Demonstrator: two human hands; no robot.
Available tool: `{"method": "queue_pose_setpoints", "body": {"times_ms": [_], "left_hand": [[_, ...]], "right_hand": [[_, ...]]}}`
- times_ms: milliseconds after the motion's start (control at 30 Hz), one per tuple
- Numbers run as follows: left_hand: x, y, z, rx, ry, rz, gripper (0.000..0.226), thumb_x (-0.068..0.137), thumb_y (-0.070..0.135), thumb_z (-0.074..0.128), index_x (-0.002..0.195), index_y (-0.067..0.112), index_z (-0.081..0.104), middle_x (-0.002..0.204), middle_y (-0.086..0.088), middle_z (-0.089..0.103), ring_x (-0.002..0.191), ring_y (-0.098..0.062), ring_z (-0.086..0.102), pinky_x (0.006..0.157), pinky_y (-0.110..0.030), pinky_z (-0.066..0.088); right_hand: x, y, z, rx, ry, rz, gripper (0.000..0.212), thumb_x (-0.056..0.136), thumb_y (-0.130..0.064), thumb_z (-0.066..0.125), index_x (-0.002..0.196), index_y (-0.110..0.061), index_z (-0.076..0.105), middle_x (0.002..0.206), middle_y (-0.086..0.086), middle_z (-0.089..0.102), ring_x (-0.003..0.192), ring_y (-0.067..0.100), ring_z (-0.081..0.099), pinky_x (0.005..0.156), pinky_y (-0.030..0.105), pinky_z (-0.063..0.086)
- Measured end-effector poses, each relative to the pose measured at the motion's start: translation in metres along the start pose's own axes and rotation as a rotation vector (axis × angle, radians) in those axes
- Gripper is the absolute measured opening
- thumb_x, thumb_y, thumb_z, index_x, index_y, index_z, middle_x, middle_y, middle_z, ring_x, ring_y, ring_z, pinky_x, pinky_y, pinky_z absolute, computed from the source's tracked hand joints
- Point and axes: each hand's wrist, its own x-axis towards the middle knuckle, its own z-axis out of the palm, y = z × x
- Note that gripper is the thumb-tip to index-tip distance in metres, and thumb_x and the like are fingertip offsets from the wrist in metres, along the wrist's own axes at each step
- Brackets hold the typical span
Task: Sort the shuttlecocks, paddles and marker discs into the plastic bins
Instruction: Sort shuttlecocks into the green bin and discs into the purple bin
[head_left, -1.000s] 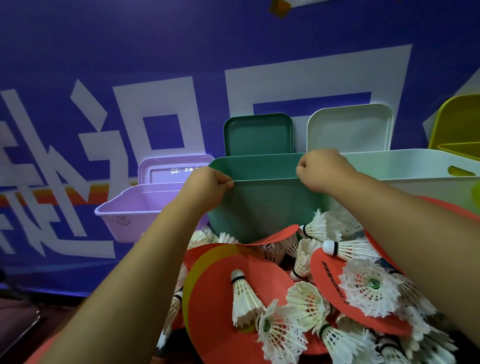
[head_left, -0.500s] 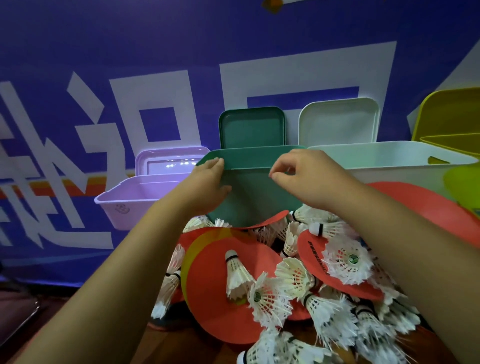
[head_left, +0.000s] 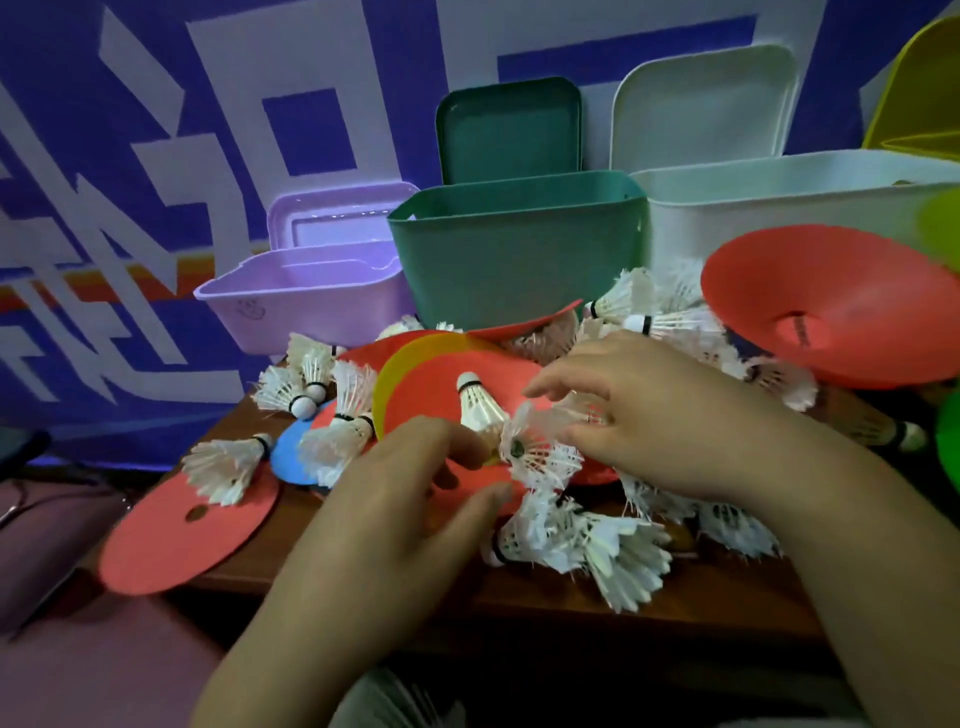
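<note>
Left hand (head_left: 395, 499), right hand (head_left: 665, 415) off green bin (head_left: 514, 260) — down | shuttlecock (head_left: 537, 453) between

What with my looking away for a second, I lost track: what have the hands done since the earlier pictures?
Both hands let go of the green bin rim and came down to the pile. The left hand hovers open over a red disc; the right hand has its fingers at a shuttlecock, grip unclear. The green bin, purple bin, white bin and lids stayed put.
</note>
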Motion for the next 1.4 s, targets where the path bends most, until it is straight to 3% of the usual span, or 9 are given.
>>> {"method": "queue_pose_setpoints", "body": {"times_ms": [67, 167, 267, 367, 600, 800, 1033, 1200, 1400], "left_hand": [[-0.009, 0.007, 0.012, -0.031, -0.059, 0.048, 0.034, 0.093, 0.053, 0.069, 0.121, 0.037, 0.058, 0.113, 0.022, 0.057, 0.108, -0.004, 0.059, 0.089, -0.018, 0.045], [-0.016, 0.011, 0.028, 0.028, -0.16, 0.119, 0.062, 0.089, 0.058, 0.073, 0.143, 0.043, 0.048, 0.134, 0.024, 0.044, 0.127, -0.008, 0.048, 0.104, -0.025, 0.042], [-0.02, 0.011, 0.034, 0.081, -0.167, 0.145, 0.058, 0.087, 0.059, 0.072, 0.14, 0.046, 0.053, 0.133, 0.023, 0.044, 0.123, -0.008, 0.047, 0.1, -0.031, 0.045], [-0.023, 0.008, 0.036, 0.104, -0.138, 0.157, 0.049, 0.086, 0.053, 0.074, 0.132, 0.04, 0.062, 0.127, 0.021, 0.048, 0.117, -0.012, 0.051, 0.095, -0.035, 0.047], [-0.027, 0.01, 0.034, -0.009, -0.019, 0.165, 0.037, 0.085, 0.045, 0.076, 0.117, 0.027, 0.07, 0.12, 0.017, 0.06, 0.117, -0.012, 0.059, 0.095, -0.028, 0.047], [-0.032, 0.011, 0.021, -0.166, 0.038, 0.109, 0.036, 0.081, 0.038, 0.082, 0.113, 0.026, 0.07, 0.113, 0.01, 0.067, 0.107, -0.015, 0.064, 0.088, -0.021, 0.049], [-0.028, 0.005, 0.006, -0.554, 0.183, -0.055, 0.037, 0.076, 0.037, 0.089, 0.102, 0.019, 0.069, 0.111, 0.001, 0.071, 0.108, -0.019, 0.068, 0.087, -0.021, 0.053], [0.007, 0.005, -0.003, -0.514, 0.259, -0.067, 0.043, 0.075, 0.043, 0.09, 0.099, 0.017, 0.064, 0.104, 0.001, 0.07, 0.102, -0.019, 0.069, 0.087, -0.037, 0.058], [0.068, 0.007, -0.008, -0.218, 0.31, -0.092, 0.042, 0.073, 0.053, 0.087, 0.092, 0.025, 0.062, 0.088, 0.006, 0.063, 0.074, -0.002, 0.057, 0.067, -0.023, 0.046]], "right_hand": [[-0.009, -0.002, 0.001, 0.014, 0.065, 0.003, 0.044, 0.095, -0.057, 0.053, 0.136, -0.043, 0.06, 0.126, -0.022, 0.058, 0.126, 0.005, 0.046, 0.11, 0.037, 0.042], [-0.034, -0.006, 0.003, 0.041, 0.215, -0.054, 0.032, 0.097, -0.025, 0.064, 0.128, -0.035, 0.065, 0.125, -0.019, 0.058, 0.124, 0.007, 0.047, 0.109, 0.032, 0.038], [-0.069, -0.011, 0.01, 0.056, 0.204, -0.156, 0.049, 0.081, -0.004, 0.056, 0.119, -0.031, 0.072, 0.124, -0.016, 0.061, 0.127, 0.016, 0.05, 0.11, 0.031, 0.037], [-0.095, -0.008, 0.019, -0.014, 0.16, -0.176, 0.05, 0.078, -0.01, 0.055, 0.121, -0.027, 0.074, 0.131, -0.013, 0.06, 0.138, 0.019, 0.045, 0.115, 0.034, 0.036], [-0.101, 0.003, 0.042, -0.079, 0.302, -0.069, 0.01, 0.095, -0.029, 0.073, 0.102, -0.028, 0.079, 0.127, -0.014, 0.062, 0.134, 0.02, 0.048, 0.109, 0.046, 0.044], [-0.103, 0.001, 0.031, 0.057, 0.379, -0.02, 0.007, 0.098, -0.036, 0.071, 0.098, -0.033, 0.077, 0.11, -0.018, 0.062, 0.117, 0.016, 0.053, 0.102, 0.032, 0.04], [-0.102, -0.004, 0.015, 0.386, 0.447, 0.101, 0.008, 0.097, -0.026, 0.075, 0.092, -0.032, 0.076, 0.091, -0.011, 0.072, 0.087, 0.014, 0.067, 0.073, 0.023, 0.048], [-0.086, -0.002, 0.012, 0.573, 0.557, 0.242, 0.011, 0.097, -0.022, 0.075, 0.089, -0.029, 0.077, 0.076, -0.005, 0.072, 0.061, 0.013, 0.068, 0.057, 0.016, 0.051], [-0.064, 0.007, 0.004, 0.615, 0.638, 0.372, 0.006, 0.096, -0.025, 0.076, 0.091, -0.029, 0.077, 0.079, -0.02, 0.073, 0.06, -0.007, 0.064, 0.056, 0.005, 0.042]]}}
